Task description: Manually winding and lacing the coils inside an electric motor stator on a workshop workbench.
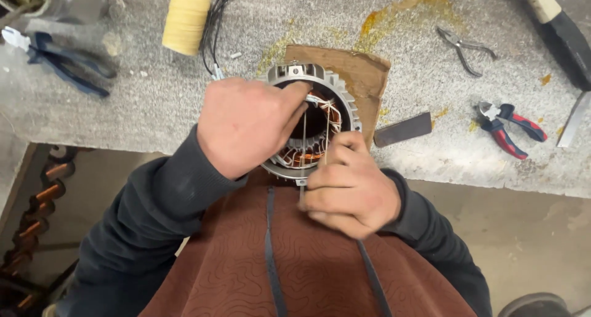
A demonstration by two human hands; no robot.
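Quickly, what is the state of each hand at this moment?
Left hand: closed, fingers pinching pale cords at the round grey metal motor stator with copper windings.
Right hand: closed, gripping the pale cords at the stator's near rim.

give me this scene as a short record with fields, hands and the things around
left hand: on the motor stator, fingers at the copper windings
right hand: pinching a thin cord at the stator's near rim
under stator: cardboard piece
bench: grey, stained
tools: red-handled pliers, blue-handled pliers, yellow thread spool
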